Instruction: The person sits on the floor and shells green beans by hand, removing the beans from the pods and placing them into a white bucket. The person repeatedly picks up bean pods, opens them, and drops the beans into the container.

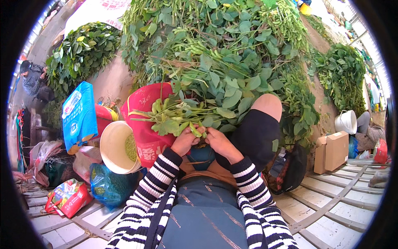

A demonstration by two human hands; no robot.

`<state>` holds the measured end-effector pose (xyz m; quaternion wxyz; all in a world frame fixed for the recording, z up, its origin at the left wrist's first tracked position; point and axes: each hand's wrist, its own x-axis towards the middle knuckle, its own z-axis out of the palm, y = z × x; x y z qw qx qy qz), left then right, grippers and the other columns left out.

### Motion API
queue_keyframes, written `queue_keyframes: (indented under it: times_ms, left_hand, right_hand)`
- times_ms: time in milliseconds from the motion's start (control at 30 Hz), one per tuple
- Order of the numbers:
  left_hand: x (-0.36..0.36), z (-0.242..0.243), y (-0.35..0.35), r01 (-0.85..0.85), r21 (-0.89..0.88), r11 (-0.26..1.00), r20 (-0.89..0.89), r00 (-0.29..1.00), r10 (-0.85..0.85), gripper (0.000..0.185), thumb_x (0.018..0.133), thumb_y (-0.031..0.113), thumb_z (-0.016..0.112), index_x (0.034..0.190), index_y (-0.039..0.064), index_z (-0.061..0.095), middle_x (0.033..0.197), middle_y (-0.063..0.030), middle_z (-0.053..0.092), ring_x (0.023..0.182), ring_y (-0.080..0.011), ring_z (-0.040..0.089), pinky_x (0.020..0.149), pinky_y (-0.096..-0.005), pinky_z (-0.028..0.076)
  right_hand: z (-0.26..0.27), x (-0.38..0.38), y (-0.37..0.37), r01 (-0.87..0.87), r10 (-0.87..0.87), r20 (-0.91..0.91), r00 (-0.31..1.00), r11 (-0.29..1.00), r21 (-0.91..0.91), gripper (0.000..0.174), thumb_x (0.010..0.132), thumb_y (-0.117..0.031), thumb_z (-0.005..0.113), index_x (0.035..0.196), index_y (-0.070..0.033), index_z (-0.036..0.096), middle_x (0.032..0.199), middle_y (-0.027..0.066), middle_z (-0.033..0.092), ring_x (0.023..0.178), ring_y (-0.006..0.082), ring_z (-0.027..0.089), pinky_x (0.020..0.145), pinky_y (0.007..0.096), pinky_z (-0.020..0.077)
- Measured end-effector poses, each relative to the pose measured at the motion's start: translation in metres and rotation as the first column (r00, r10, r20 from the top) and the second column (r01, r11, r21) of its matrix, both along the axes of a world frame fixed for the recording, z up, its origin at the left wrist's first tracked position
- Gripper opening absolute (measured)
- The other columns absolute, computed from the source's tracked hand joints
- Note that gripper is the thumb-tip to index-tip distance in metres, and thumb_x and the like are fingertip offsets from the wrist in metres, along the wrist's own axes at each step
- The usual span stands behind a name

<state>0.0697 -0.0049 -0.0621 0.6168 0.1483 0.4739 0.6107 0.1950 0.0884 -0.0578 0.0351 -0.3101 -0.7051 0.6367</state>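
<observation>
My left hand is closed on green bean pods, with the fingertips around the pods' lower ends. My right hand is just beside it, its thumb and finger pinched together at a small green pod or stem tip. A leafy bean plant bunch lies above both hands, over a red cloth on my left leg. Behind it rises a large heap of cut bean plants. A white bucket with green beans inside leans tilted left of my left hand.
A blue bag, a blue plastic bag of green contents and a red bag are at left. A cardboard box and a white bucket are at right. Other people sit at far left and far right.
</observation>
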Motion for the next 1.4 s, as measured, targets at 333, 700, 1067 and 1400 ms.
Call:
queue_keyframes:
  times_ms: [333,700,1067,1400]
  left_hand:
    - [-0.005,0.025,0.017,-0.023,-0.028,0.999,0.088,0.996,0.025,0.009,0.091,0.010,0.045,0.090,0.006,0.053,0.062,0.0032,0.042,0.047,-0.0062,0.033,0.044,-0.0207,0.023]
    - [-0.003,0.000,0.009,-0.009,0.120,0.993,-0.011,1.000,0.010,0.016,0.091,0.008,0.043,0.100,0.004,0.055,0.083,-0.0001,0.056,0.068,-0.0073,0.051,0.057,-0.0212,0.039]
    - [-0.010,0.031,-0.007,-0.196,-0.047,0.979,0.011,0.980,0.197,0.018,0.096,0.018,0.044,0.099,0.005,0.055,0.070,0.0029,0.049,0.050,-0.0038,0.038,0.040,-0.0179,0.024]
    - [-0.004,0.015,0.003,-0.227,-0.021,0.974,0.064,0.972,0.228,0.010,0.091,0.017,0.055,0.085,0.009,0.055,0.062,0.0091,0.041,0.046,-0.0004,0.030,0.041,-0.0175,0.021]
  right_hand:
    - [0.020,-0.001,0.007,0.109,-0.136,0.010,0.991,0.833,0.543,0.015,0.088,-0.015,0.046,0.090,0.000,0.048,0.072,0.0209,0.058,0.067,0.0343,0.059,0.059,0.0414,0.0446]
    - [0.079,-0.063,-0.027,-0.172,-0.010,0.212,0.977,0.551,0.817,0.039,0.076,-0.039,0.066,0.081,-0.003,0.052,0.068,0.0142,0.063,0.062,0.0313,0.064,0.054,0.0386,0.0517]
    - [0.064,-0.041,-0.001,-0.079,-0.045,0.171,0.984,0.751,0.656,0.021,0.087,-0.022,0.048,0.087,-0.002,0.047,0.069,0.0228,0.060,0.066,0.0420,0.059,0.061,0.0506,0.0466]
    - [0.034,-0.016,-0.006,-0.009,0.008,0.007,1.000,0.953,0.302,0.017,0.087,-0.014,0.041,0.092,0.002,0.045,0.074,0.0296,0.056,0.074,0.0474,0.055,0.067,0.0533,0.0420]
